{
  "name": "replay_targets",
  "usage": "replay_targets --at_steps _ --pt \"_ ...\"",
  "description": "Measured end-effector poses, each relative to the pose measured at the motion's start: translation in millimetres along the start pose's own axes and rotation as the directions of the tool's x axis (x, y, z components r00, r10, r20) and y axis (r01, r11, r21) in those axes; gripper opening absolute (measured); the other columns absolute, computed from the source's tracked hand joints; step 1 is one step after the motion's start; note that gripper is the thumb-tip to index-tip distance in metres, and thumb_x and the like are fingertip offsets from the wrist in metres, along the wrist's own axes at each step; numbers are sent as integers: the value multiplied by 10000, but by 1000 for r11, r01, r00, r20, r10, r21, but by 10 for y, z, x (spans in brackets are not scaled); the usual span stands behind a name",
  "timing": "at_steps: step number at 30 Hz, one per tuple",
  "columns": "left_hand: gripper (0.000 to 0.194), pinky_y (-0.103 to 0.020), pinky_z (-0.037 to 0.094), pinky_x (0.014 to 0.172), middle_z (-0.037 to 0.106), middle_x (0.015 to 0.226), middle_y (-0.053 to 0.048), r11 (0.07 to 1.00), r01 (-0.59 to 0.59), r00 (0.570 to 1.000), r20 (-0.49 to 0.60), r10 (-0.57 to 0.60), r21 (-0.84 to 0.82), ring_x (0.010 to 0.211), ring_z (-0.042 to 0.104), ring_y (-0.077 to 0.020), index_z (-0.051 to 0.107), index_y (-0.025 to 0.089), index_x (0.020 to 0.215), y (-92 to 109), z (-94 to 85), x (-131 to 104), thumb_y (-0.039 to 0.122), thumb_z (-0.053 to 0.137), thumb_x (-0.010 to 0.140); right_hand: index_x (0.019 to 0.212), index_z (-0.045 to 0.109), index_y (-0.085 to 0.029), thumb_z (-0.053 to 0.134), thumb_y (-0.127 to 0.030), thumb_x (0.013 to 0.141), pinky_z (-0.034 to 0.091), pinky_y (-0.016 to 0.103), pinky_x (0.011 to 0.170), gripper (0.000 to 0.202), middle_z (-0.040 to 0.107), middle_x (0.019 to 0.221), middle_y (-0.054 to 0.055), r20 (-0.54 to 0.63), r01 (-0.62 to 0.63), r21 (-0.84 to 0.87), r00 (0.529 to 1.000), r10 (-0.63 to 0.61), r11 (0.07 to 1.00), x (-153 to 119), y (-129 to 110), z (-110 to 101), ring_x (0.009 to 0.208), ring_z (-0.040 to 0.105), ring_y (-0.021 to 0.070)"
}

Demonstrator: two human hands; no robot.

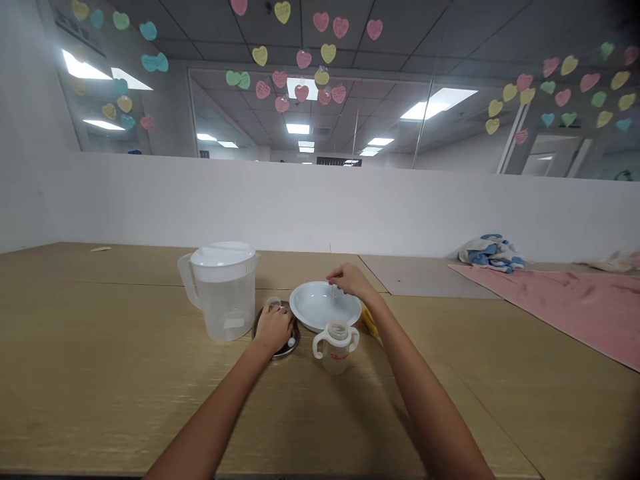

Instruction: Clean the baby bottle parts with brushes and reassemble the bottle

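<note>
My right hand (347, 280) is closed in a pinch on a thin clear stick that points down into a white bowl (310, 310). Over a round dark metal tray (279, 355), my left hand (276, 327) has its fingers bent down among small parts; a clear cap-like piece (273, 302) shows at its fingertips, and whether it is gripped is unclear. A small white piece (291, 342) lies on the tray beside that hand. In front of the bowl stands an open baby bottle (335, 353) with two white handles and red print.
A large lidded clear pitcher (227, 303) stands left of the tray. Something yellow (371, 325) lies partly behind my right forearm. Farther right are a pink cloth (565, 300) and a crumpled blue-and-white cloth (491, 253). A white wall (300, 207) borders the table's back.
</note>
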State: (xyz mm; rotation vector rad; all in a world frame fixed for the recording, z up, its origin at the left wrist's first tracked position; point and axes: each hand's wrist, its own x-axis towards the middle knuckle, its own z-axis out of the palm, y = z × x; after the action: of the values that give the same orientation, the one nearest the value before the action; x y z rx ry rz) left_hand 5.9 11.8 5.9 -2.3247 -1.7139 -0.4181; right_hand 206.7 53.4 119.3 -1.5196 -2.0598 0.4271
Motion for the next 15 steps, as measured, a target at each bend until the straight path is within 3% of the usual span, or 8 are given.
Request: replay_targets --at_steps 7,11,15 --pt "294 -419 302 868 672 865 -172 987 158 987 -15 -158 -35 951 558 -283 686 128 778 75 -51 21 234 415 817 809 688 -113 515 -69 703 447 190 625 208 683 747 55 -75 84 153 994 -73 985 -80 -144 -118 670 601 111" --pt "223 -369 330 813 687 781 -108 954 279 960 19 -278 -114 844 600 -239 684 175 688 75 -92 33 212 475 757 807 683 -119 504 -70 718 449 194 643 206 684 756 55 -88 107 157 992 -94 982 -151 -217 -166 687 602 112" --pt "158 -308 348 739 694 790 -38 913 351 936 37 -351 -207 802 616 -196 651 211 774 76 -134 34 194 508 709 814 681 -125 510 -82 726 453 200 655 198 684 770 55 -94 113 156 991 -99 981 -190 -247 -196 710 606 119"
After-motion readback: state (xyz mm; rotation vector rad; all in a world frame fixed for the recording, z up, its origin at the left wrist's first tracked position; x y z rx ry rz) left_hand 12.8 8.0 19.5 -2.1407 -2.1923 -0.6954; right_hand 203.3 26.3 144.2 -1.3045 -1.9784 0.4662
